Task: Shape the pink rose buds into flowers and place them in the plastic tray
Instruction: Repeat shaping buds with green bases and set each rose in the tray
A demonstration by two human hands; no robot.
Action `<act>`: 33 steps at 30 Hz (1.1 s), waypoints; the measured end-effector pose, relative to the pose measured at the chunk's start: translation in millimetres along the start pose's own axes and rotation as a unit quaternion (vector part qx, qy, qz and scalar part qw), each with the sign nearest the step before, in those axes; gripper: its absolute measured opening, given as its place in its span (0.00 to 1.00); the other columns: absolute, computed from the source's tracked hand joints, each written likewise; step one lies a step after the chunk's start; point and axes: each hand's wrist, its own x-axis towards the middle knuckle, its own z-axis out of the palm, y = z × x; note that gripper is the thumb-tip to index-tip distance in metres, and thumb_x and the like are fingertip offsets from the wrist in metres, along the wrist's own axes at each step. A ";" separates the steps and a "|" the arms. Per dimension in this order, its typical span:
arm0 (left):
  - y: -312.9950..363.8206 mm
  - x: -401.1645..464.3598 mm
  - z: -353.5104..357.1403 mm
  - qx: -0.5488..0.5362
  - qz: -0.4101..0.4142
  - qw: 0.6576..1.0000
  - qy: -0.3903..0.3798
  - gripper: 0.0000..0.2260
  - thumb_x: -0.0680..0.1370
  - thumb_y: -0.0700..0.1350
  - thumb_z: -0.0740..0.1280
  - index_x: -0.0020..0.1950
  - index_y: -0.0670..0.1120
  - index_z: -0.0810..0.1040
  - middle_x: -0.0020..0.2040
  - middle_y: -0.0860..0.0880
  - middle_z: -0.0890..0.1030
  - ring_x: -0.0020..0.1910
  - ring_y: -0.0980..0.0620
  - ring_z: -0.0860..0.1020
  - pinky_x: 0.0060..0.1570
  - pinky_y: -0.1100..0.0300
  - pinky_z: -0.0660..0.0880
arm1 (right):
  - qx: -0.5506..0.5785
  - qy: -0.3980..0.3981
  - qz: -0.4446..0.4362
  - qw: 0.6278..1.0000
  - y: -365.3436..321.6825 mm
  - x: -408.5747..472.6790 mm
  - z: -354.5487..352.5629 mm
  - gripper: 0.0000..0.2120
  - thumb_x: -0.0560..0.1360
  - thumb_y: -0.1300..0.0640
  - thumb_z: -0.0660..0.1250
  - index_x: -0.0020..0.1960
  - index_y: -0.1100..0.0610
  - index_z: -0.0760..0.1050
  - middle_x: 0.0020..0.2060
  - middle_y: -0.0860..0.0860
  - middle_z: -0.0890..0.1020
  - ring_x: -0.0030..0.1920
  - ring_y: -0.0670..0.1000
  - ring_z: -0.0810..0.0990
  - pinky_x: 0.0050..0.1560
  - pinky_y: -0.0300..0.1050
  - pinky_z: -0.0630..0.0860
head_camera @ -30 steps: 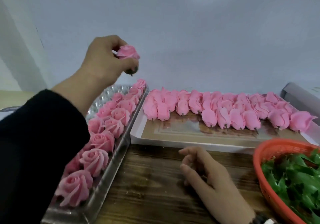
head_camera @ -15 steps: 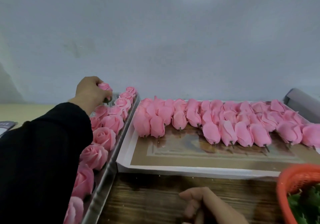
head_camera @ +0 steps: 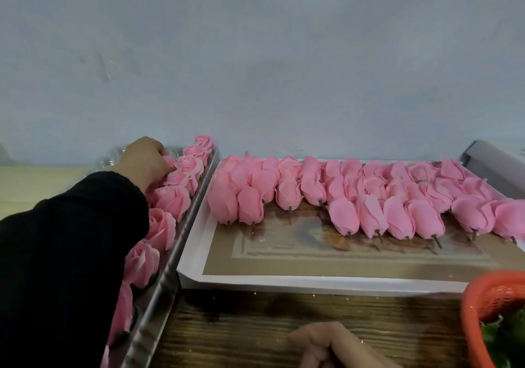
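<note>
Many shaped pink rose flowers already stand in a row along the near edge of the clear plastic tray with the silvery rim at the left, from the bottom of the view up to the far end by the pale wall. The left hand, coming out of a black sleeve, reaches to the far part of this tray, and its curled fingers touch one more pink flower among the others; the fingertips are hidden behind the hand, so I cannot tell if the grip is clamped on this flower or already loose. The right hand rests on the dark wooden surface at the bottom edge, fingers loosely curled and holding nothing. To my judgement the task is perhaps one third done, not more: a big group of closed pink rose buds with short dark stems lies in rows on the flat white-bordered board with a brown print, just beside the tray, and all of these wait for shaping. How much free place remains in the tray I cannot see, because the sleeve covers its left part. An orange plastic mesh basket with green leaves inside stands at the right corner. About writing: no brand, label or letters can be read anywhere; the print on the board shows only a brown frame pattern.
</note>
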 end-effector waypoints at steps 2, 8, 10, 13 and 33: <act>-1.2 0.3 3.5 0.001 -0.004 1.000 -0.003 0.01 0.74 0.36 0.67 0.43 0.38 0.77 0.29 0.46 0.72 0.31 0.46 0.72 0.39 0.57 0.69 | -0.030 -0.020 0.024 0.999 0.6 2.7 1.1 0.16 0.76 0.58 0.63 0.31 0.47 0.76 0.31 0.47 0.78 0.37 0.37 0.79 0.48 0.30 0.72; -2.8 -0.8 2.0 0.007 0.006 1.000 -0.004 0.06 0.76 0.38 0.65 0.47 0.36 0.79 0.29 0.46 0.73 0.31 0.47 0.71 0.39 0.58 0.67 | 0.066 -0.027 0.060 0.996 -7.0 4.6 -7.0 0.12 0.71 0.60 0.66 0.30 0.55 0.80 0.26 0.50 0.79 0.27 0.39 0.75 0.35 0.29 0.68; -0.1 -3.2 -2.2 0.013 0.006 1.000 -0.023 0.09 0.76 0.37 0.64 0.54 0.36 0.78 0.30 0.46 0.74 0.29 0.48 0.71 0.37 0.58 0.69 | 0.073 -0.033 0.057 0.995 -10.8 1.5 -5.5 0.10 0.69 0.56 0.67 0.32 0.58 0.80 0.27 0.51 0.80 0.27 0.40 0.74 0.34 0.29 0.69; 4.2 -11.0 -13.0 0.033 0.016 0.997 -0.062 0.22 0.73 0.34 0.64 0.68 0.40 0.69 0.47 0.37 0.80 0.41 0.40 0.79 0.44 0.55 0.75 | 0.045 -0.022 0.033 0.998 -9.1 -3.6 -8.1 0.10 0.70 0.56 0.68 0.31 0.58 0.80 0.28 0.50 0.79 0.28 0.40 0.75 0.35 0.28 0.69; 113.4 -155.4 33.1 -0.170 0.169 0.963 -0.119 0.09 0.74 0.38 0.64 0.36 0.47 0.67 0.35 0.48 0.74 0.37 0.46 0.75 0.35 0.57 0.70 | -0.019 0.034 -0.172 0.984 -2.4 -10.9 -30.3 0.13 0.72 0.67 0.68 0.42 0.48 0.78 0.31 0.49 0.78 0.30 0.51 0.75 0.35 0.47 0.73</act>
